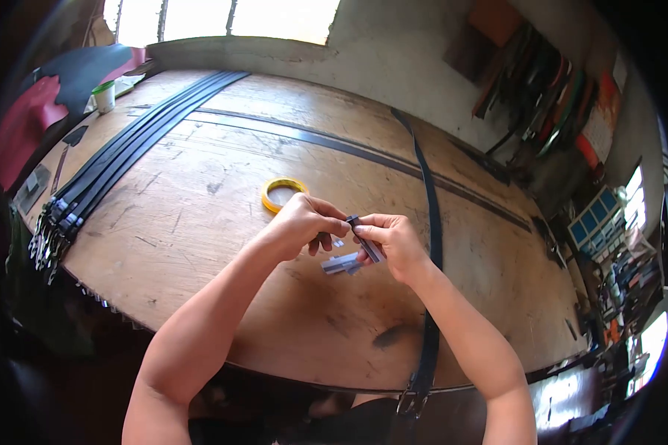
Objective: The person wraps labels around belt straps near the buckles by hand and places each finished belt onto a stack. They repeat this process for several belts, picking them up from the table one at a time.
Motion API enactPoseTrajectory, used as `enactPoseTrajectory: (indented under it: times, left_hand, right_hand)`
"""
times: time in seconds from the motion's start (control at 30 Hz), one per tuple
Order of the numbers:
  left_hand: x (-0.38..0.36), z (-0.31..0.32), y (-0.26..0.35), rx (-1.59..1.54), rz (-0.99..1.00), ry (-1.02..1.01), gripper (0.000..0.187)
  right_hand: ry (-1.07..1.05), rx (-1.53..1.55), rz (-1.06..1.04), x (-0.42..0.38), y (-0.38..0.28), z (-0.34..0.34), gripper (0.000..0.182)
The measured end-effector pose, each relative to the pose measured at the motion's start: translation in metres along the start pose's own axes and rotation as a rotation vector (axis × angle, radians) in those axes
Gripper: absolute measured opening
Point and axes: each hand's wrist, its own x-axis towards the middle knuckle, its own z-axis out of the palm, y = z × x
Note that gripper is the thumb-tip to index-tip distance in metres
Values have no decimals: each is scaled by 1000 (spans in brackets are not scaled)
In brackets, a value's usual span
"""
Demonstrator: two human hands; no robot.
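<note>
My left hand [304, 224] and my right hand [395, 242] meet above the middle of the table. Between them is a short dark strip [369, 250] with a shiny face and a small black band at its upper end. The right thumb and fingers pinch this strip, while the left thumb and forefinger close on its upper end. Just below the fingers is a pale, shiny flat piece [339, 263]. A yellow roll of tape [268, 199] lies on the wood right behind my left hand.
A black belt [429, 200] crosses the table, its buckle [410, 403] hanging over the front edge. Several dark straps [137, 132] with metal buckles [50, 236] lie at left, near a cup [105, 98]. A long dark strip [315, 139] runs across the back.
</note>
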Motion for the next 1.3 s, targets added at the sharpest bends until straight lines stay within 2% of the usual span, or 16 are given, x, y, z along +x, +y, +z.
enactPoseTrajectory:
  times: [0.17, 0.27, 0.33, 0.37, 0.47, 0.5, 0.6, 0.67, 0.73, 0.77, 0.8, 0.83, 0.9, 0.97, 1.07, 1.3]
  left_hand:
    - [2, -19, -6, -84, -10, 51, 31]
    - [2, -28, 3, 39, -86, 29, 32]
    - [-4, -22, 9, 983, 167, 238, 31]
    - [-6, -18, 12, 1059, 103, 217, 32]
    - [-8, -12, 8, 1293, 205, 175, 31]
    - [-7, -9, 9, 1295, 214, 169, 31]
    - [-11, 5, 15, 924, 414, 201, 28]
    - [-19, 19, 25, 303, 265, -97, 21]
    - [-12, 23, 12, 196, 348, -114, 17]
    - [-10, 21, 8, 200, 335, -80, 17]
    - [-7, 18, 8, 204, 322, -43, 17]
    - [-6, 14, 14, 253, 267, 22, 16]
    - [-5, 13, 12, 229, 300, 98, 16]
    - [-10, 16, 11, 229, 279, 141, 15]
    - [-13, 25, 11, 208, 259, 103, 20]
    - [-13, 34, -1, 259, 299, 78, 19]
  right_hand:
    - [-33, -44, 55, 21, -1, 7, 15]
    - [12, -164, 1, 18, -1, 10, 10]
    - [106, -196, -64, 6, 0, 10, 7]
    - [115, -206, -64, 1, -1, 7, 7]
    - [179, -215, -99, -16, -7, 4, 6]
    - [188, -213, -123, -21, -10, 5, 5]
    - [215, -169, -187, -33, -16, 12, 6]
    - [239, -122, -227, -41, -21, 19, 6]
    - [239, -110, -231, -58, -26, 21, 10]
    - [205, -185, -215, -73, -31, 18, 18]
    - [139, -461, -258, -90, -29, 4, 27]
    - [-39, -1166, -511, -147, -35, -21, 44]
    - [-320, -1345, -423, -198, -41, -32, 64]
    - [-378, -1395, -194, -238, -49, -20, 75]
    - [-352, -1556, -214, -252, -34, -16, 73]
    - [-414, -1422, -340, -232, -25, -27, 74]
